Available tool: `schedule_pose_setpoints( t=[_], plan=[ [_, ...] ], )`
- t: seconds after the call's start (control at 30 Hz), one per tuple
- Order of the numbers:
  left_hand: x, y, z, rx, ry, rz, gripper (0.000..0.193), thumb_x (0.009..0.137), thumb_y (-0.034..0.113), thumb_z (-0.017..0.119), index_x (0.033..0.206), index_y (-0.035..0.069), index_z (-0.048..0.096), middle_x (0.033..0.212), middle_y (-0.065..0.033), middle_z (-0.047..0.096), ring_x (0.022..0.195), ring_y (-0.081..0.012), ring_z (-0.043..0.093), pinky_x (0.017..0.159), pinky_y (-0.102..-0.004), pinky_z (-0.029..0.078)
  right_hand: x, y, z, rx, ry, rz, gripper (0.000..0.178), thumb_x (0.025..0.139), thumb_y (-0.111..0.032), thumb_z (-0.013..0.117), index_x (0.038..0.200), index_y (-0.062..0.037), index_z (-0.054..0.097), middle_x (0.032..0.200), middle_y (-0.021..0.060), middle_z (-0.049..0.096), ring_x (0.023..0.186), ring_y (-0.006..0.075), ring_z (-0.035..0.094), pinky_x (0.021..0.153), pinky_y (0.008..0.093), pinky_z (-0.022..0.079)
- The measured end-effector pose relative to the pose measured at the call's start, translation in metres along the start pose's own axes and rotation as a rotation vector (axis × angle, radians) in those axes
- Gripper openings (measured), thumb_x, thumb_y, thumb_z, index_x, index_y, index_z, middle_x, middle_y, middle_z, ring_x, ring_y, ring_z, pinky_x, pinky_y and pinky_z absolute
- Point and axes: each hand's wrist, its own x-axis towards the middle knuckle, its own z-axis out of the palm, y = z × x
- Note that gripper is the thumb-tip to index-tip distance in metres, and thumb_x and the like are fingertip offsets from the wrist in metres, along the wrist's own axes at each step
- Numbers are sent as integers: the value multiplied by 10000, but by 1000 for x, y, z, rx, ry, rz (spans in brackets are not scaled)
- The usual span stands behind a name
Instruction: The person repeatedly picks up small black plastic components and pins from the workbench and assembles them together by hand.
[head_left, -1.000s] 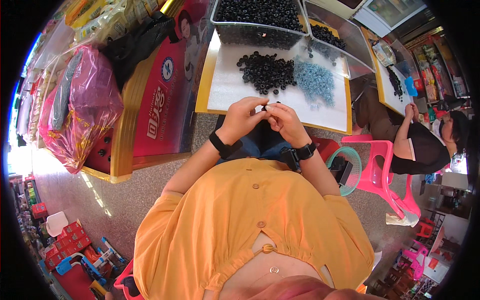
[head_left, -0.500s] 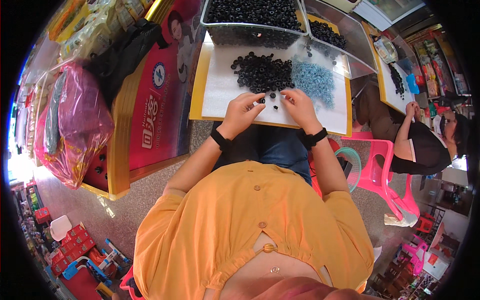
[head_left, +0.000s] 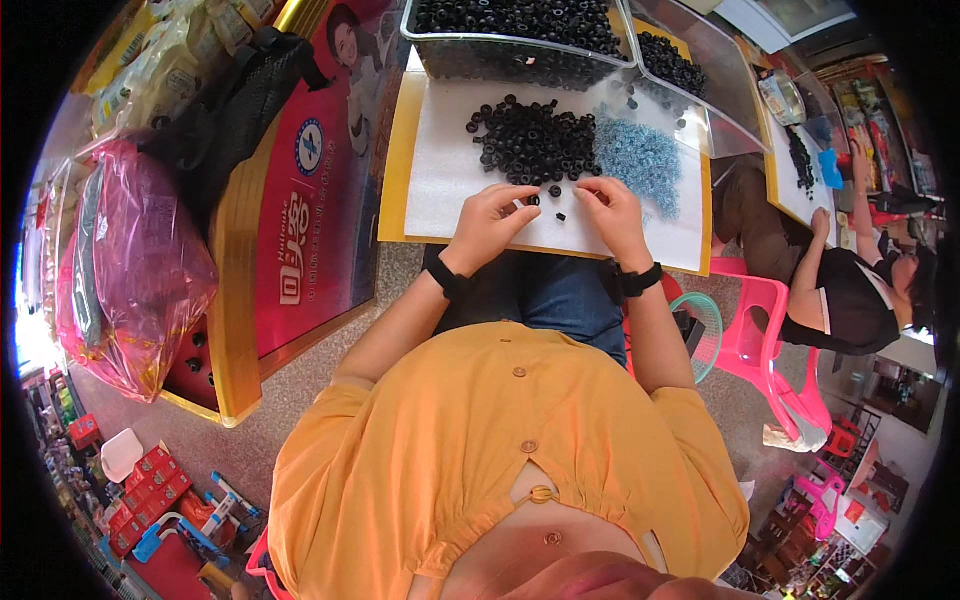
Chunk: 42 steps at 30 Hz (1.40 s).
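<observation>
Hands: left hand (head_left: 487, 225) and right hand (head_left: 617, 220) now apart over the worktop (head_left: 440, 195), not together near its front edge like one second ago.
Left grip: thumb and index pinching a black ring (head_left: 534, 201).
Right grip: fingertips near each other; cannot tell if pressed together or pinching something.
Loose pieces: far black piece (head_left: 555, 191) right of left grip, slightly nearer that hand; near black piece (head_left: 561, 216) roughly midway between hands; long axes too small to tell.
Black heap (head_left: 535, 140): just beyond both hands.
Blue beads (head_left: 640, 160): right of heap, touching.
Clear bin (head_left: 475, 60): behind heap.
</observation>
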Motion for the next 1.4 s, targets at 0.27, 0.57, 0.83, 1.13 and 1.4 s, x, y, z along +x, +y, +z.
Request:
schedule_pose_setpoints(
  t=[0.27,0.57,0.83,1.13,1.4],
  plan=[
    [-8,14,-10,-90,0,51,292,835,134,742,1118,66,712,924,-37,671,722,-86,567,639,-222,464,-24,-66,12,624,-195,229,164,897,-131,687,1014,-15,686,767,-10,624,640,46,538,570,181,422],
    [-32,44,-24,10,46,318,256,811,77,736,1063,42,706,934,-98,684,762,-205,642,655,-284,524,-44,-99,20,817,-232,194,104,889,-95,688,971,-37,661,747,-5,608,625,57,532,550,197,413],
    [-58,54,-23,135,43,532,293,786,20,743,1076,31,703,910,-103,674,766,-201,648,634,-271,513,-71,-92,25,1243,-426,502,97,913,-110,657,975,-58,605,793,14,615,622,85,556,526,217,424],
    [-69,45,-19,-65,-6,91,255,834,87,732,1080,26,703,868,-78,653,729,-146,608,636,-255,489,-68,-57,14,459,-236,238,199,945,-218,630,1025,-37,647,816,29,640,660,86,567,573,233,461],
    [-65,54,-18,-228,20,-4,239,884,76,686,1119,29,698,835,7,587,580,-41,501,478,-192,388,-45,-18,23,-280,13,-182,190,859,-149,647,1010,-42,693,936,149,646,799,306,638,728,370,516]
  ],
)
